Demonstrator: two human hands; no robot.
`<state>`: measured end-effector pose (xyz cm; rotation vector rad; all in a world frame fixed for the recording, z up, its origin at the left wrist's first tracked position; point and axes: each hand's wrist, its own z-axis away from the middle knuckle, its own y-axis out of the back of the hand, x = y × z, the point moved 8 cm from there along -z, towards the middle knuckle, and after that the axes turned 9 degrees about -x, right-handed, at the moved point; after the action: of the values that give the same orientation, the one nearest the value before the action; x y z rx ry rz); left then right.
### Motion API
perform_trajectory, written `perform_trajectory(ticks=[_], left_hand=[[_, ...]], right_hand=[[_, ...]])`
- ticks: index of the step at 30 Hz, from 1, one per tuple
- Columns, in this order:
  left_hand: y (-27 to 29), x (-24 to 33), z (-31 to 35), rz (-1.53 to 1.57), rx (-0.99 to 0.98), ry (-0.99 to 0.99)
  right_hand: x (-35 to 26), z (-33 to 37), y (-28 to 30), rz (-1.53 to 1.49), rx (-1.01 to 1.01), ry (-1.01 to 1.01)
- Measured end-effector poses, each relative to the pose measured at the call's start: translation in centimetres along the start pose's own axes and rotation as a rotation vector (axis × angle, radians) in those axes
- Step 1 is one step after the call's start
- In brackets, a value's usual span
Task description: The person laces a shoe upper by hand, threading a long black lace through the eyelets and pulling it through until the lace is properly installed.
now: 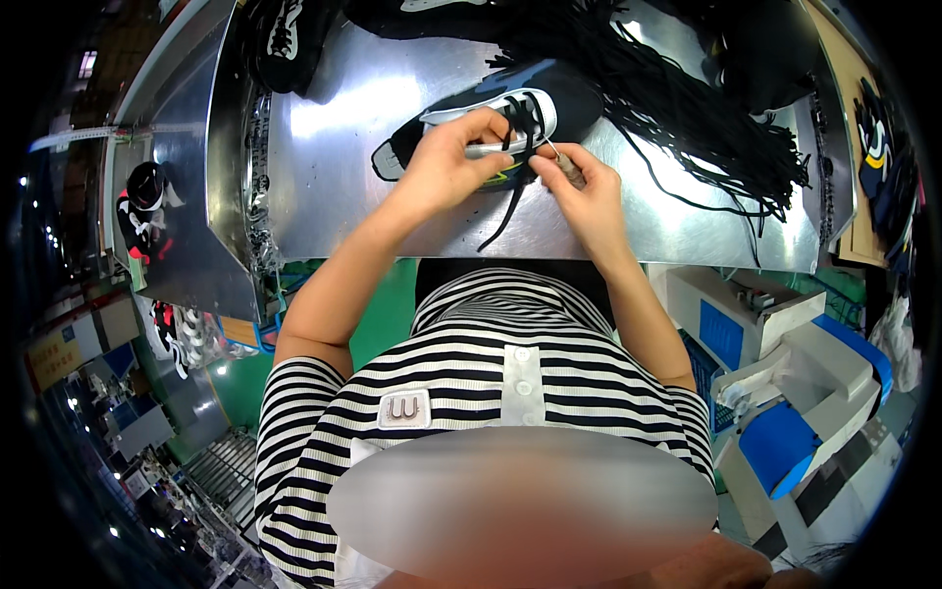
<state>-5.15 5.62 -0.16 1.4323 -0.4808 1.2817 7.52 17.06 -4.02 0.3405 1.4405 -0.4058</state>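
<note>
Scanning from the left edge: one dark shoe (144, 187) with red and white trim sits low on a side shelf, below the bench; more pairs show beneath it, too small to count

One black shoe (285, 39) lies at the far left corner of the steel table (324, 167), laces up, partly cut by the frame

Centre: one black sneaker (491, 123) with a white toe band rests on its side on the table, heel end toward the left, directly in front of the person. One black lace (505, 211) runs through its eyelets and trails down toward the near table edge

Left hand (446, 162) is closed over the sneaker's upper, fingers curled on the white band and pressing the shoe to the table. Right hand (579, 187) sits just beside it, touching the shoe's near side, fingers pinched narrow around a small thin tool (561, 157) with a metal tip aimed at the lacing; what kind of tool, cannot tell

Two bare forearms come up from the lower edge; a striped shirt (471, 373) fills the foreground

Right of the sneaker: one big loose heap of black laces (687, 108) spreads across the table, strands too many to count, several straggling to the right edge

Far right: a stack of dark shoe pieces (878, 147) on a side board. Lower right: one white and blue machine (785, 373) beside the bench
</note>
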Motion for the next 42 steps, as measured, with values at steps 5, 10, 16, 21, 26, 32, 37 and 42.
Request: perform_trajectory(ticks=[5,10,16,21,26,32,37,42], left_hand=[[-0.1,4.1,1.3,-0.320,0.129,-0.107],[0.7,3.1,0.9,-0.483,0.173,-0.191],[0.0,-0.2,-0.2,-0.376,-0.109,0.081],[-0.5,-0.7,-0.5,-0.246,-0.132,0.058],[-0.6,-0.5,-0.3,-0.183,-0.128,0.108],[-0.6,-0.6,-0.3,-0.336,0.040,0.153],[-0.5,-0.4,0.2,-0.367,0.114,0.112],[-0.6,0.1,0.1,-0.436,0.125,0.062]], right_hand=[[2.0,0.2,-1.5,-0.196,-0.171,-0.102],[2.0,6.3,-5.4,0.031,-0.654,-0.116],[-2.0,-0.2,-0.9,0.159,-0.189,0.064],[-3.9,-2.0,-0.2,0.234,0.023,0.365],[-3.7,-2.2,-0.1,0.303,0.078,0.443],[-2.8,-2.3,0.1,0.282,0.036,0.338],[-1.7,-0.3,0.4,0.138,0.024,0.158],[-0.4,1.5,-0.1,0.252,-0.100,0.071]])
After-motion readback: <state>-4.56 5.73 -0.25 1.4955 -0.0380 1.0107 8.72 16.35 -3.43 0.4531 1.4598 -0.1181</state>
